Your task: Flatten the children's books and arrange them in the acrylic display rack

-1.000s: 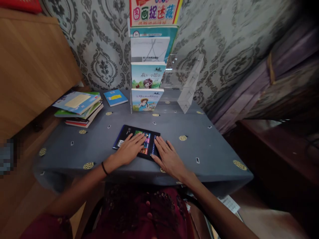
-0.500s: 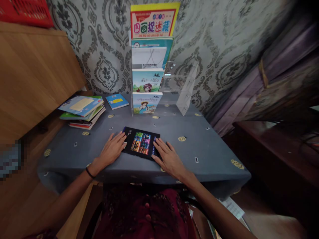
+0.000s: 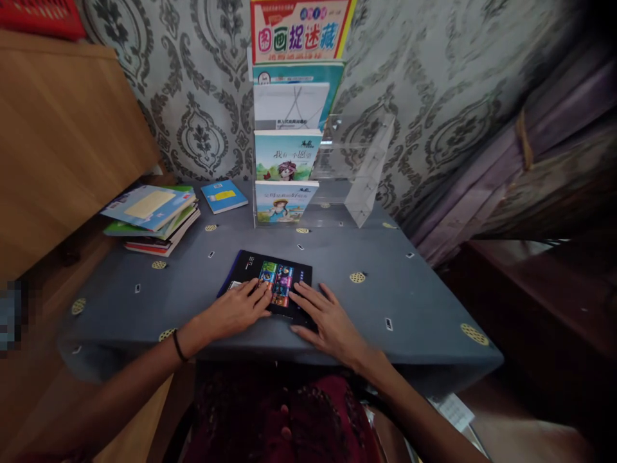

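Rests left hand [image 3: 241, 308] and right hand [image 3: 328, 318] on a black book [image 3: 283, 280]; has the grip loosely spread in both. Faces a clear rack [image 3: 369, 173] on the surface [image 3: 414, 308].

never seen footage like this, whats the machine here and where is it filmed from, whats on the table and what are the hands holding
There is no machine: these are a person's own bare hands, seen from a camera worn on the head that looks forward and down. The left hand, with a black band on its wrist, lies over the lower left part of a dark book. The right hand is spread over the book's right edge. Neither grips it; the book lies flat on the cloth-covered table. Farther back on the left are a pile of books and a blue book. Beside them, a clear rack holds more books upright, one above another.
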The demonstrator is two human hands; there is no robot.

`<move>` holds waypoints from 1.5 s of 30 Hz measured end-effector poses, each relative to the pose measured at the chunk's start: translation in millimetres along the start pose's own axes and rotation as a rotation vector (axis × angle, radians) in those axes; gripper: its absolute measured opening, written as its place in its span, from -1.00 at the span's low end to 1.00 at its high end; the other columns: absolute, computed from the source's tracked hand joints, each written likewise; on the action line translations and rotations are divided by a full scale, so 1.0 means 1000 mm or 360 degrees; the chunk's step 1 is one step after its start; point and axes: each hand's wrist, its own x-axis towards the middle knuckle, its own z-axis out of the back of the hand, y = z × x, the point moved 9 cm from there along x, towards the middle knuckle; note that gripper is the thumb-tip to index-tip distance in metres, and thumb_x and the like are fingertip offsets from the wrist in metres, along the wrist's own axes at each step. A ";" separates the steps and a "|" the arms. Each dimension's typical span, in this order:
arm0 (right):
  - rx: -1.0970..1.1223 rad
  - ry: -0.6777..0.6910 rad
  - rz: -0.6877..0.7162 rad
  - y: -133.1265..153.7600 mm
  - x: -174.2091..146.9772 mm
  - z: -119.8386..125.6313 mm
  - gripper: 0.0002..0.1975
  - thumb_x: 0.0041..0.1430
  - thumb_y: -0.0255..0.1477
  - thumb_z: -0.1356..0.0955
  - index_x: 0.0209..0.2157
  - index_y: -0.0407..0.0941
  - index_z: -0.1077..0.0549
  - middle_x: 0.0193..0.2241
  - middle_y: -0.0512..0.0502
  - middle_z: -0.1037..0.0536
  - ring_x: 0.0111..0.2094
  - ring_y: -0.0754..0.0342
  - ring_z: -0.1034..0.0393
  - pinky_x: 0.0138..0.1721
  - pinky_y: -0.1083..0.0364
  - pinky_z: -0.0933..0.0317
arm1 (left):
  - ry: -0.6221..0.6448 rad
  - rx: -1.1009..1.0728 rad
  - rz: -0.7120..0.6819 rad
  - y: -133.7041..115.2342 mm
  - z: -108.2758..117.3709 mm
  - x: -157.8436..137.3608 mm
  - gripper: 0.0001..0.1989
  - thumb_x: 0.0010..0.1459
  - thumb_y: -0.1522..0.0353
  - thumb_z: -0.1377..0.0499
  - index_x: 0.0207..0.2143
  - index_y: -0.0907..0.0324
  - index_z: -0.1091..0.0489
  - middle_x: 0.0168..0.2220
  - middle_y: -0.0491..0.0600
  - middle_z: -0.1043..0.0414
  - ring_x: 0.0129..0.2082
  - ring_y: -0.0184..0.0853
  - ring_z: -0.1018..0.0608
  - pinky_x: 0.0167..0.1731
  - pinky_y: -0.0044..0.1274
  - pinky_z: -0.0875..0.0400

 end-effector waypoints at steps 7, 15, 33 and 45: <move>0.0319 -0.0063 0.0177 0.008 0.019 0.006 -0.56 0.32 -0.55 -0.29 0.20 -0.05 -0.41 0.13 -0.14 -0.55 0.21 0.01 -0.39 0.29 -0.20 -0.17 | -0.0256 0.0076 -0.0089 -0.002 0.006 0.001 -0.64 0.46 0.27 0.03 0.08 0.35 -0.36 0.03 0.23 -0.55 0.02 -0.12 -0.60 -0.07 -0.37 -0.53; 0.0493 -0.0053 -0.0009 -0.051 0.012 0.007 -0.60 0.27 -0.51 -0.32 0.08 0.08 -0.54 0.03 -0.08 -0.62 0.16 -0.08 -0.44 0.25 -0.28 -0.19 | -0.0270 -0.0197 0.0023 0.010 0.006 0.005 -0.72 0.47 0.34 0.07 -0.03 0.23 -0.40 -0.08 0.11 -0.60 -0.01 -0.20 -0.62 -0.09 -0.41 -0.56; 0.1838 -0.0367 -0.0664 -0.089 0.066 0.010 -0.56 -0.12 -0.02 -0.56 -0.41 -0.12 -0.63 -0.46 -0.03 -0.65 -0.42 0.02 -0.52 -0.27 0.03 -0.43 | -0.0777 -0.1210 0.1043 0.099 0.057 -0.007 -0.61 0.43 0.23 0.07 -0.50 0.12 -0.15 -0.60 -0.22 -0.05 -0.62 -0.46 -0.21 -0.52 -0.56 -0.10; 0.1893 0.0002 -0.0514 -0.023 0.085 -0.005 -0.52 -0.03 0.04 -0.49 -0.53 -0.11 -0.43 -0.69 0.15 -0.34 -0.69 0.24 -0.17 -0.64 0.20 -0.15 | -0.1451 -0.2333 0.1640 0.125 0.015 -0.026 -0.52 0.11 -0.07 -0.23 -0.47 0.16 -0.31 -0.48 -0.12 -0.36 -0.41 -0.36 -0.41 -0.39 -0.54 -0.32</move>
